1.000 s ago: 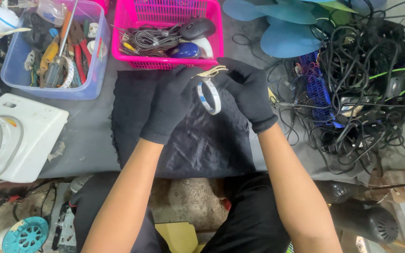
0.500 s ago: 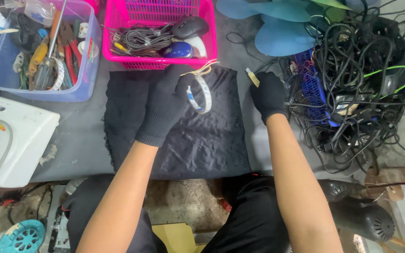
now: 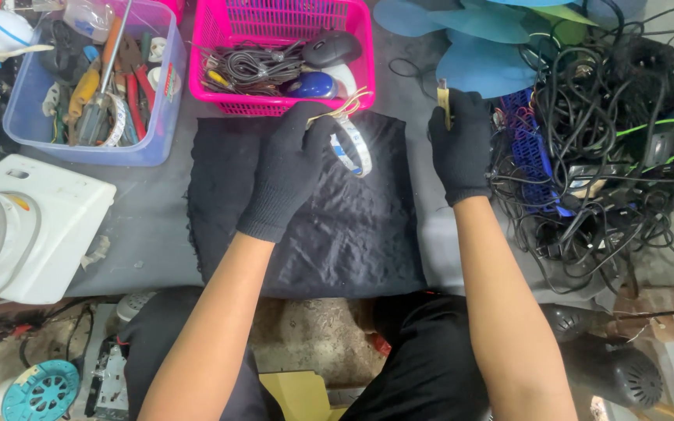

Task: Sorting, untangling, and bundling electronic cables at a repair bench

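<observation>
Over the black cloth (image 3: 337, 234), left hand (image 3: 290, 168) grips a tape roll (image 3: 352, 144), apparently.

You sit at a grey worktable (image 3: 150, 226); rough concrete floor (image 3: 313, 343) shows at six o'clock under bright, even light.

no packages, signs or screens in view, no readable labels

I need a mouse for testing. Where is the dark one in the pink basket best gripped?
Grip the dark mouse across its two long sides, coming from above: its rounded back faces up, clear on top of the cables in the pink basket.
</observation>
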